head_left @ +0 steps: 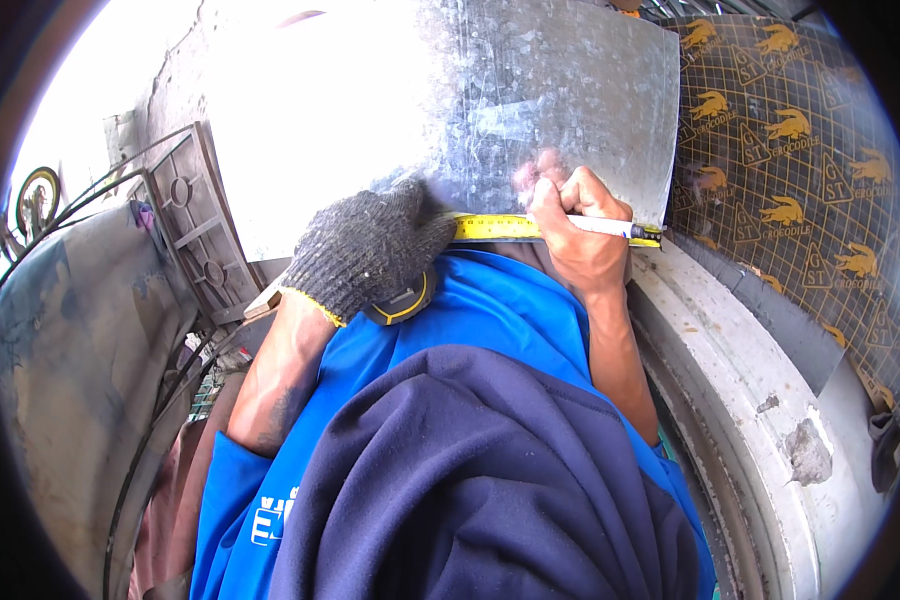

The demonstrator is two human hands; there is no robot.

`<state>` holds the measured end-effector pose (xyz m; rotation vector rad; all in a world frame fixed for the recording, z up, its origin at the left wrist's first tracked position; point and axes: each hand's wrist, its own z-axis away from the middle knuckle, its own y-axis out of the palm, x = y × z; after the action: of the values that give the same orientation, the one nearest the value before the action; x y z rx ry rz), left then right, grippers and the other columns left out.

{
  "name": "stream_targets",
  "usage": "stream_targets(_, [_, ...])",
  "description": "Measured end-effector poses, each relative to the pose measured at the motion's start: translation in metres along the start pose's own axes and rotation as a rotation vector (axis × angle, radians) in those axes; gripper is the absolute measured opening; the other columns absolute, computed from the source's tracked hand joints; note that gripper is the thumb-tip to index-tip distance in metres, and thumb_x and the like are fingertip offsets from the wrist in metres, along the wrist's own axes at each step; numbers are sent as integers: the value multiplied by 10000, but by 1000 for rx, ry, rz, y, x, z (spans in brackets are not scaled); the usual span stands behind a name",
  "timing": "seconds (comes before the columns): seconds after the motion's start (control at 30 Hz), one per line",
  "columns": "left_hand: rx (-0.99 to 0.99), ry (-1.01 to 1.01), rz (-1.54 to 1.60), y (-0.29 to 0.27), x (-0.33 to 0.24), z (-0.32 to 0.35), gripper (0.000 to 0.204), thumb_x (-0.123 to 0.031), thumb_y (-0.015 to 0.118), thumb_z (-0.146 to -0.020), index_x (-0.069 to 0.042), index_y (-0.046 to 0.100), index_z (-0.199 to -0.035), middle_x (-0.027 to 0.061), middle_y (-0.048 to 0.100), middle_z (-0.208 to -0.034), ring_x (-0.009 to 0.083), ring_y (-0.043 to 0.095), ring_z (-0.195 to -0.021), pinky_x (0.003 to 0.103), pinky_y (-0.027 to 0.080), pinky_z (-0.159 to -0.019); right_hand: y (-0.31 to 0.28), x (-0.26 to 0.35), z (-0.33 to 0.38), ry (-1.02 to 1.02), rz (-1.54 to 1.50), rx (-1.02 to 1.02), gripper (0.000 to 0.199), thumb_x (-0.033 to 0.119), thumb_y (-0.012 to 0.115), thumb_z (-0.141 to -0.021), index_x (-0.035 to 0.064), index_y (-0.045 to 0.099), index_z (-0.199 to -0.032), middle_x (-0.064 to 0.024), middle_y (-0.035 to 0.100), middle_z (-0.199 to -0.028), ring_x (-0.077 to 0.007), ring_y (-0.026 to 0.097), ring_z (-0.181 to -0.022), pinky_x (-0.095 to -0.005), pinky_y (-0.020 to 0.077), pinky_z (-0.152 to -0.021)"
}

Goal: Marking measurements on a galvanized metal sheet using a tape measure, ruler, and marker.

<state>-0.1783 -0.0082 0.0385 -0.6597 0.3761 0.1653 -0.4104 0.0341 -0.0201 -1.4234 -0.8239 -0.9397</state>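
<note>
Left hand point(370, 250) in grey knitted work glove, closed over yellow-and-black tape measure case point(402, 303), pressing it down at near edge of shiny galvanised sheet-metal panel point(550, 90). Yellow measuring tape blade point(500, 228) runs out of the case toward the right, long axis horizontal along the panel's lower edge, tip end reaching the panel's lower-right corner. Right hand point(582, 235) bare, fingers curled tight around thin white marker pen point(602, 226); pen lies near horizontal, tip pointing right, resting just over the tape. Panel lies flat, left part blown out by glare. Black sheet with gold crocodile pattern point(800, 150) to the right. Curved pale concrete ring point(750, 380) under the right forearm. Rusty metal gate frame point(195, 225) at left.
</note>
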Motion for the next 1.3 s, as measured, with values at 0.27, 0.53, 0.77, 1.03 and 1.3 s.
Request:
stream_targets(0.27, [10,-30,-44,0,3,1,423,-491,630,-975,-115,711,-1149,178,744,-977,362,731,-899,478,566,-815,3,6,-4,-65,62,13,342,-9,752,-860,55,457,-699,-47,478,-554,-143,480,-462,-327,431,-475])
stream_targets(0.53, [19,3,-32,1,3,-3,421,-497,625,-976,-118,715,-1136,177,742,-965,362,730,-885,479,566,-796,5,4,-3,-58,28,-7,343,-13,749,-864,56,459,-695,-51,474,-543,-143,489,-454,-326,444,-483])
stream_targets(0.77, [9,-14,-58,3,5,-3,420,-492,628,-972,-113,717,-1130,179,743,-976,359,730,-896,477,566,-806,2,13,-5,-54,125,6,345,-7,755,-863,57,462,-692,-51,478,-540,-150,502,-452,-331,457,-489])
stream_targets(1.03, [-8,1,-47,8,7,-4,408,-478,638,-967,-110,718,-1124,179,744,-974,352,732,-896,467,565,-812,2,8,-1,-39,112,-2,342,-10,756,-860,56,464,-695,-49,484,-547,-148,515,-460,-333,452,-484])
stream_targets(1.3, [-16,6,-28,6,6,-4,384,-452,645,-973,-106,720,-1120,174,745,-970,342,734,-894,467,567,-806,6,-3,-1,-38,-6,-28,335,-9,754,-861,55,467,-701,-48,492,-557,-135,498,-469,-326,442,-479])
